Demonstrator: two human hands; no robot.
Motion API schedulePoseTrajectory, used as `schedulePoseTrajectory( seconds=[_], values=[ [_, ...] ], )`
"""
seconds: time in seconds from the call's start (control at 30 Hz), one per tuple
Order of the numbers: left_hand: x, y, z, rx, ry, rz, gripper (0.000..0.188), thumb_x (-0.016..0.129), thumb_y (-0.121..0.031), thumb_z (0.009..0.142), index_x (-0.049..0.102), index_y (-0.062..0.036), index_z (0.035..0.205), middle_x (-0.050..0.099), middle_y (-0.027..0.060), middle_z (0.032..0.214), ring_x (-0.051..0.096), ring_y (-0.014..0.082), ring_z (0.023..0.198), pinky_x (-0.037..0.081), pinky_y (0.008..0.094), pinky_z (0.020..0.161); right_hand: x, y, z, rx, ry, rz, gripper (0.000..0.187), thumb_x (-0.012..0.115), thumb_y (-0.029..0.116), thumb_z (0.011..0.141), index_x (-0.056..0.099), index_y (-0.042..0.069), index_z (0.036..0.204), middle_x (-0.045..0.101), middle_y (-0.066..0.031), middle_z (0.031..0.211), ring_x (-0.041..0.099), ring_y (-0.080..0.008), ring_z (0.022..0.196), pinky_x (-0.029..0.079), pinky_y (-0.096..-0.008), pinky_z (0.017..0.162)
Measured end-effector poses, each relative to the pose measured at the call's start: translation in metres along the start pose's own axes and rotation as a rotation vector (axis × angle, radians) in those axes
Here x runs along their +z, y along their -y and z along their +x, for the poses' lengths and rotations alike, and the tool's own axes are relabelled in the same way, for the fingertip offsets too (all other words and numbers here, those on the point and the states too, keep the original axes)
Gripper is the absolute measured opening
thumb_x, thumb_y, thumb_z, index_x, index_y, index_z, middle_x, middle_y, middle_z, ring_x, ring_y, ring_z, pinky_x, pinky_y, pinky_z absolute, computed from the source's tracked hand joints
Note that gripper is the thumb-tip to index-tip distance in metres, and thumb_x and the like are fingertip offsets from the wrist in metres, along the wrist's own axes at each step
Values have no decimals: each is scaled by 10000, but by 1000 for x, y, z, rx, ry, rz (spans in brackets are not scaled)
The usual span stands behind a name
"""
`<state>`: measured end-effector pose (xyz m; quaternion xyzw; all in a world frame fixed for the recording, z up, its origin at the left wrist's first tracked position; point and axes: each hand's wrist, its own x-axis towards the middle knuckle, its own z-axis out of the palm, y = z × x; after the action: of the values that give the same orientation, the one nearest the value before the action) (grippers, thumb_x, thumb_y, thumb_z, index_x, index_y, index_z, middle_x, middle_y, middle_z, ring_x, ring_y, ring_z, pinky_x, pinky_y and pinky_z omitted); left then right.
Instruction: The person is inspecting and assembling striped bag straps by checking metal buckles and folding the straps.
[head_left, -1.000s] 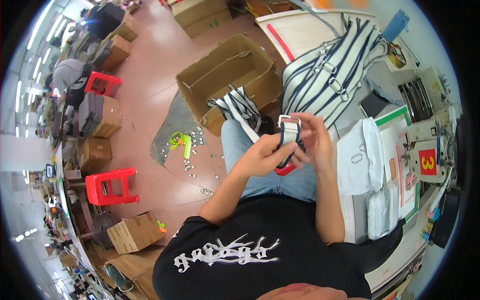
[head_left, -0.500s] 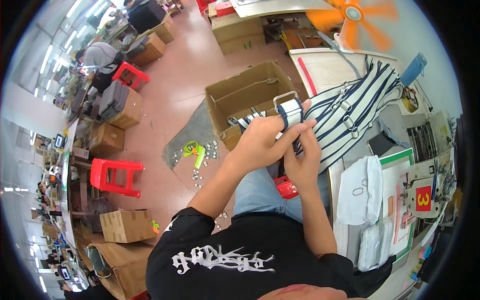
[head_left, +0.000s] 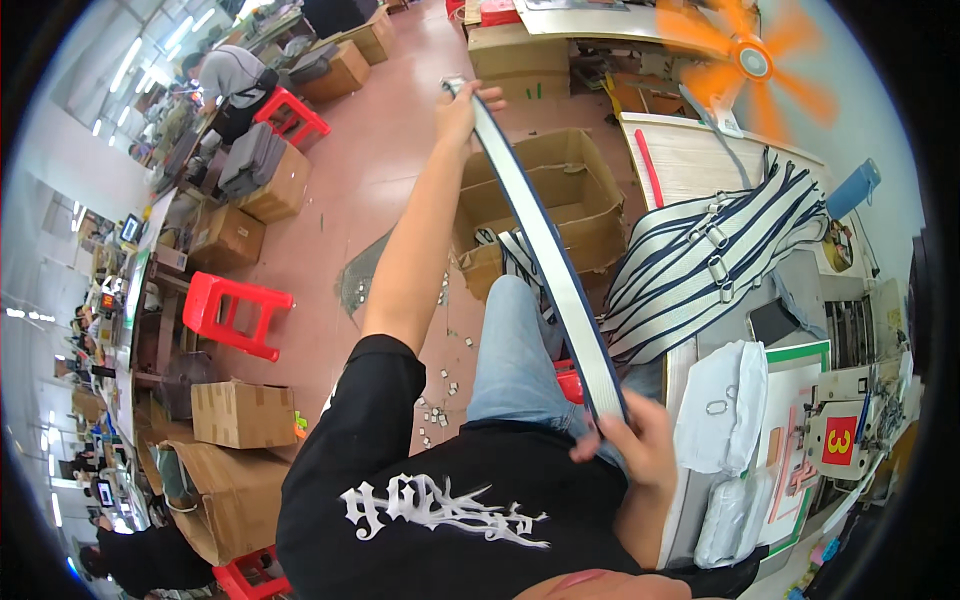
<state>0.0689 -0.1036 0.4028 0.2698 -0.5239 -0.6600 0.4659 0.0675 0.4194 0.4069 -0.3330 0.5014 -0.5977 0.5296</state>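
Observation:
A white webbing strap [head_left: 545, 245] with navy edges stretches taut and slanting between my two hands. My left hand [head_left: 460, 115], reaching far out over the floor, grips its upper end, where a metal buckle [head_left: 453, 84] shows; some of its fingers stick out past the strap. Close to my body, my right hand [head_left: 645, 440] pinches the lower end, slightly smeared by motion. To the right, a thick pile of matching straps [head_left: 690, 260] with metal buckles lies across the table. Behind the held strap stands an open cardboard box [head_left: 540, 190] with more striped webbing hanging at its near side.
A sewing machine [head_left: 835, 435] and white plastic packages [head_left: 722, 405] occupy the table at right. An orange fan [head_left: 752, 62] spins at the far right. Red stools [head_left: 235, 312] and cardboard boxes [head_left: 243, 414] stand on the left. Small metal pieces [head_left: 435, 415] litter the floor.
My hands were together, holding the strap looped near the box. They have moved apart, left hand up and away, right hand back toward my body, drawing the strap out straight.

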Motion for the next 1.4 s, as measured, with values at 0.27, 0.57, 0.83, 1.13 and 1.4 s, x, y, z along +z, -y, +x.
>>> schedulePoseTrajectory(
  seconds=[0.27, 0.57, 0.83, 1.13, 1.4],
  values=[
    [-31, 90, -34, -119, 67, -18, 385, 441, -245, 1123, 503, 20, 1396, 743, 257, 1151, 766, 320, 975, 618, 390, 794, -34, 46, -84, -354, -19, -94, 429, 577, 269, 961, 698, -138, 896, 756, -199, 770, 755, -269, 654, 605, -343, 613],
    [62, 44, -176, -176, 841, -8, 647, 375, -437, 1137, 331, 3, 1610, 699, 246, 1296, 708, 284, 1134, 591, 378, 863, -12, 68, 60, -286, -127, -271, 240, 570, 50, 981, 642, -94, 1160, 638, -75, 928, 600, -121, 785, 469, -247, 708],
    [84, 8, -237, -33, 942, -98, 657, 402, -455, 1125, 493, 56, 1528, 625, 136, 1434, 557, 199, 1319, 345, 346, 1189, -23, 56, 111, -401, -217, -83, 145, 614, -5, 1035, 614, -33, 1177, 706, -39, 1017, 630, -45, 906, 499, -204, 782],
    [87, -3, -243, -184, 871, -49, 453, 541, -260, 1089, 567, 1, 1458, 674, 70, 1267, 590, 126, 1171, 462, 301, 1045, -18, 46, 110, -506, -472, -142, 146, 638, 26, 1034, 614, -25, 1169, 725, -71, 987, 668, -72, 789, 540, -216, 648],
    [96, -8, -255, -136, 773, 85, 293, 566, -266, 1086, 609, -21, 1241, 645, 11, 1027, 618, 73, 886, 546, 252, 713, -17, 38, 124, -516, -459, -105, 121, 611, 23, 1055, 609, -27, 1165, 734, -87, 1002, 666, -70, 783, 539, -224, 675]
  ],
)
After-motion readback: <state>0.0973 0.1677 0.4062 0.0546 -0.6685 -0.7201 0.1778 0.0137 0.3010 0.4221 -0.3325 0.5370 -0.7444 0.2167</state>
